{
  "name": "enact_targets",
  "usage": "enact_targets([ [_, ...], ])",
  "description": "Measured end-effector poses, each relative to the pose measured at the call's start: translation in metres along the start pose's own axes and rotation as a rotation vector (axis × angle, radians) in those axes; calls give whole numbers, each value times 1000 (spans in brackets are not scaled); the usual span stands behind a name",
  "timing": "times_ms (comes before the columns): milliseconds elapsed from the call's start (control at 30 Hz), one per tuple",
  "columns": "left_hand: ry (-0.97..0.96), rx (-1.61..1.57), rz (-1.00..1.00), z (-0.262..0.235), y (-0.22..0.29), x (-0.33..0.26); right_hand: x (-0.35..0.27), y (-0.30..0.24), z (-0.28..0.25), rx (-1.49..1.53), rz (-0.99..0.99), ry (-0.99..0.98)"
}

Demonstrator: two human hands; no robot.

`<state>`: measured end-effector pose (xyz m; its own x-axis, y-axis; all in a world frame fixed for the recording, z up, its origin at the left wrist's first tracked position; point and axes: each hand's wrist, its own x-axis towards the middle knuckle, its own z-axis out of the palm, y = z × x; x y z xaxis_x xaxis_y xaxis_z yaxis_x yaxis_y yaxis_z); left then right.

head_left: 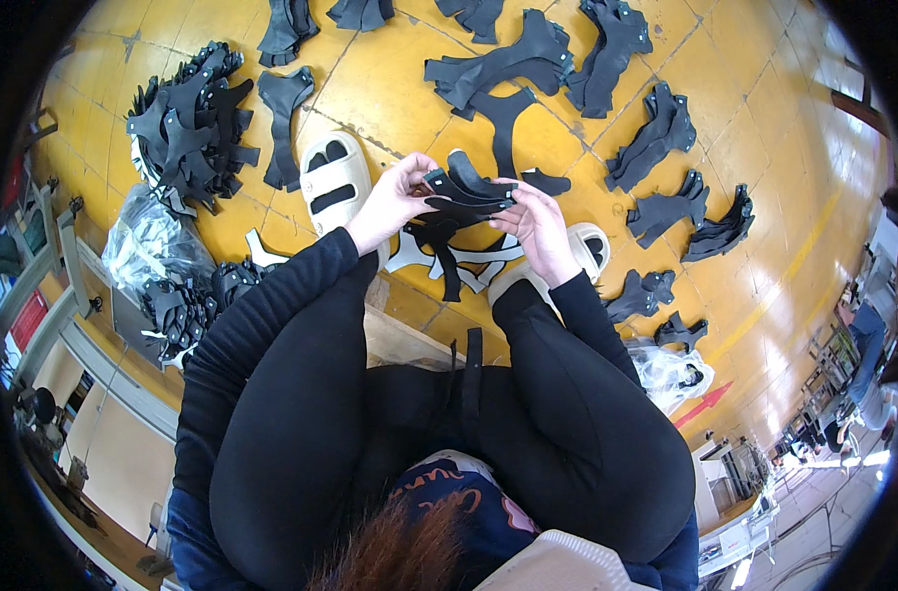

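Above the floor, between my knees and feet, a small bunch of curved black cut pieces (459,189) is held by both hands. My left hand (398,205) pinches its left end with thumb and fingers. At the right end, my right hand (535,223) grips the same pieces. Small light marks show at their ends. Just below them lie white-and-black cut pieces (488,258) on the floor, partly covered by dark strips. A forked black piece (503,123) lies just beyond my hands.
On the yellow tiled floor (390,89), stacks of black pieces (651,138) spread ahead and to the right. A large heap (188,133) and a clear plastic bag (153,241) sit at left. Another bag (670,372) lies by my right leg. A metal frame (104,364) stands at far left.
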<state>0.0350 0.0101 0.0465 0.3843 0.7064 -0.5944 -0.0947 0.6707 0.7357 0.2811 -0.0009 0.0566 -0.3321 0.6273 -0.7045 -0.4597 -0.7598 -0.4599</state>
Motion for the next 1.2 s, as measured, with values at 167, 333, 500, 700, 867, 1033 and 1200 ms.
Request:
enact_targets([
  [167, 13, 16, -22, 2, 5, -2, 0, -1, 0, 7, 8, -24],
  [333, -5, 44, -7, 0, 1, -2, -1, -2, 3, -20, 17, -24],
  [500, -31, 87, -37, 0, 4, -2, -1, 0, 3, -96, 2, -8],
  [700, 16, 56, -32, 2, 5, -3, -5, -1, 8, -110, 12, -31],
  [867, -48, 40, -58, 6, 12, -5, -4, 0, 8, -213, -26, -72],
  [1033, -185, 118, -64, 10, 16, -7, -6, 3, 20, -358, -253, -10],
  [1200, -217, 256, -55, 10, 11, -6, -4, -3, 16, -851, -453, -104],
])
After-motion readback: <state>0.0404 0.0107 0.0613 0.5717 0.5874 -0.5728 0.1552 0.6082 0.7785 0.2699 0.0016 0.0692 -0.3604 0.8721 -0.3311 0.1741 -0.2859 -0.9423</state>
